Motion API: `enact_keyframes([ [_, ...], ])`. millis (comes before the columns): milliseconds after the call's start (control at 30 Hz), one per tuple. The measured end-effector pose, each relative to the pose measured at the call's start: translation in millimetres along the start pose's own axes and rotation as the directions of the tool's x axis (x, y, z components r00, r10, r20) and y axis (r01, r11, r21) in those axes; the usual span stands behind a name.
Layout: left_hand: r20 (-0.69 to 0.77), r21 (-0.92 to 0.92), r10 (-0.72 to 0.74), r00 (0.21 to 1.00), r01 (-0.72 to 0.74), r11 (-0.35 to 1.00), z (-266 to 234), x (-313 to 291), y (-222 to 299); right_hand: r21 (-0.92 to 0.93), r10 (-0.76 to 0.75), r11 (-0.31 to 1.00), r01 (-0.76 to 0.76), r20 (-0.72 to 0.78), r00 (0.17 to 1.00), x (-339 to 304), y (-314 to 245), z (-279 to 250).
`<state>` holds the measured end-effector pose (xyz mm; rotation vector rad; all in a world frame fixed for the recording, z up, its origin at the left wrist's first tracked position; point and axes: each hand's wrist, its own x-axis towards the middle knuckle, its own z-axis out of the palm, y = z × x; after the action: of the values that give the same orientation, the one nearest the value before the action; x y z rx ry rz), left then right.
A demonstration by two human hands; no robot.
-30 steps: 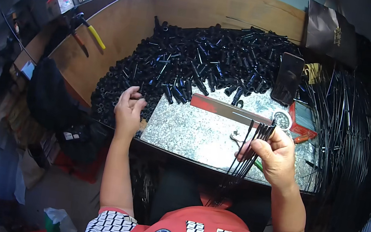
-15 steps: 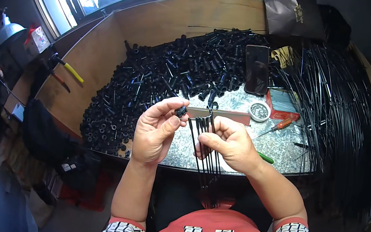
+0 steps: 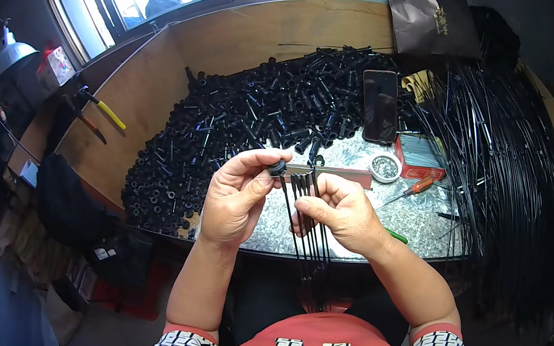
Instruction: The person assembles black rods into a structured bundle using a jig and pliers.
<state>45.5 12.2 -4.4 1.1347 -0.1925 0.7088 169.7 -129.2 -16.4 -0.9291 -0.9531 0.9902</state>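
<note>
Between the thumb and fingertips of my left hand (image 3: 239,192) is a small round black part (image 3: 278,168), from which a thin black strand hangs down. My right hand (image 3: 342,216) is closed around a bunch of thin black cords (image 3: 311,247), their upper ends side by side near the left fingertips. The cords run down toward my lap. Both hands are raised in front of the metal worktop (image 3: 414,220), close together. Whether a thin wire links the black part and the cord tops is too fine to make out.
A heap of black tubular parts (image 3: 250,114) fills the left and back. Long black cords (image 3: 511,159) lie at right. A phone (image 3: 379,106), a white bowl (image 3: 385,167), an orange-handled screwdriver (image 3: 420,186) and a paper bag (image 3: 434,24) are behind. Pliers (image 3: 109,114) hang at left.
The black part at my left fingertips has turned and shifted slightly right, and the leftmost cord now hangs right under it, apart from the others. My right hand has barely moved.
</note>
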Motion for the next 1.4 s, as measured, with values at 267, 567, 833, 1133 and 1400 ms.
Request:
enact_keyframes([
  [267, 0.05, 0.139, 0.037, 0.998, -0.043, 0.989, 13, 1, 10, -0.001, -0.007, 1.0, 0.007, 0.001, 1.0, 0, -1, 2],
  [567, 0.042, 0.286, 0.114, 0.993, -0.121, 0.951, 14, -3, 13, 0.021, -0.008, 1.0, 0.008, -0.002, 1.0, 1, -1, 10],
  [833, 0.091, 0.28, 0.085, 0.992, -0.107, 0.954, 12, 1, 14, -0.004, -0.002, 1.0, 0.002, 0.058, 0.998, -2, -4, 7],
  [1133, 0.151, 0.149, 0.078, 0.985, -0.101, 0.984, 8, 2, 11, 0.044, -0.02, 0.999, 0.015, 0.112, 0.993, -1, -3, 3],
  [1400, 0.101, 0.226, 0.093, 0.991, -0.113, 0.968, 13, 1, 12, 0.005, 0.006, 1.0, -0.007, 0.176, 0.984, 1, -2, -1],
])
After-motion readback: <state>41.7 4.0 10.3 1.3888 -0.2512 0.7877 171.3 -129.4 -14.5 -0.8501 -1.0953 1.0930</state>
